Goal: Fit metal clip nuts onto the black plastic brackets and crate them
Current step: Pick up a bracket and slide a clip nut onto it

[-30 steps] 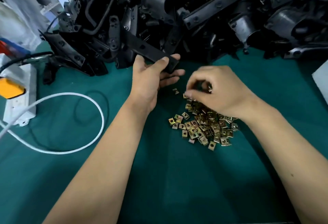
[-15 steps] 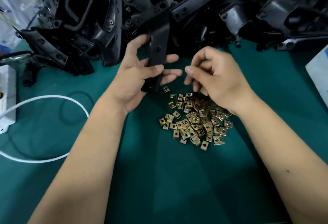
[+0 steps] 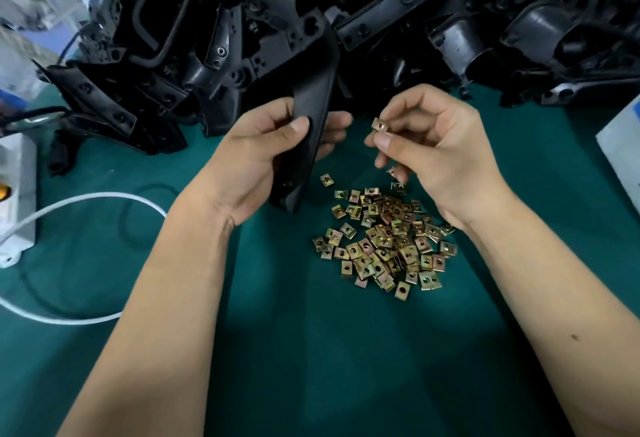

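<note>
Now, head view: one camera, one pass.
Left hand (image 3: 256,156): I grip the black bracket (image 3: 308,114), swung upright from the flat hold of a second ago.
Right hand (image 3: 433,149): lifted off the clip nut pile (image 3: 384,239), thumb and forefinger pinching one clip nut (image 3: 380,124) just beside the bracket.
Meaning: the picking looks done; next I judge comes sliding the nut on.
Crate: not visible.

I see a long black bracket (image 3: 304,131) held upright, one brass-coloured clip nut (image 3: 380,124) pinched just beside it, and loose clip nuts (image 3: 384,239) heaped on the surface (image 3: 311,350) below.
</note>
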`<action>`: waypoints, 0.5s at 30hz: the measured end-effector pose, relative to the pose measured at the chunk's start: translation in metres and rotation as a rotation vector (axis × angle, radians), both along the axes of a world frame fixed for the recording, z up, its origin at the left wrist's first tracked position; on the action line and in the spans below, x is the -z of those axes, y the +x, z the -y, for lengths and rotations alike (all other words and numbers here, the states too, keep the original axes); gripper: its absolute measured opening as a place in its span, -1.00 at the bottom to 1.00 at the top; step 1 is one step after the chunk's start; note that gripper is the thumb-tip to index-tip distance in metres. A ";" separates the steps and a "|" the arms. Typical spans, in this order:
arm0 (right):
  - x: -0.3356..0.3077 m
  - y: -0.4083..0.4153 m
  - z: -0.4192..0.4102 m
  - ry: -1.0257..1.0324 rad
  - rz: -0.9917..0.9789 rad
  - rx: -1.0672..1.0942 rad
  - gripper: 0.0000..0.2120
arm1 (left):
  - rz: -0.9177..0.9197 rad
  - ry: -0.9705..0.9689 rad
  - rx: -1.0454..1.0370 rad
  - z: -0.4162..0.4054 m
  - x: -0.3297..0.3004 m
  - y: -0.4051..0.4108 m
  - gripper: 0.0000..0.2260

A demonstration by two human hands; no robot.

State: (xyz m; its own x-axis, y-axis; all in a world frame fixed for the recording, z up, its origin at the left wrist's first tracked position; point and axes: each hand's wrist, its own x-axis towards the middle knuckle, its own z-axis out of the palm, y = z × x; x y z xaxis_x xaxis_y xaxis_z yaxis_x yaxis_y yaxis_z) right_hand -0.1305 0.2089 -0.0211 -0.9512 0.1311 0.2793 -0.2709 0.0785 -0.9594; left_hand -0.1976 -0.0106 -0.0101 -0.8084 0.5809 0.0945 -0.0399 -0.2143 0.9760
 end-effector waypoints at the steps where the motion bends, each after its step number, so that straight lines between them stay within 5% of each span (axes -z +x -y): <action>1: 0.000 0.000 0.000 0.008 0.005 0.002 -0.79 | -0.016 -0.023 0.013 0.002 -0.001 0.000 -0.71; 6: 0.000 0.000 0.001 0.067 0.019 0.013 -0.74 | -0.006 -0.104 0.092 0.011 -0.005 -0.003 -0.32; 15: 0.001 -0.002 0.003 -0.112 0.210 0.098 -0.88 | 0.090 -0.372 0.244 0.017 -0.001 -0.001 -0.64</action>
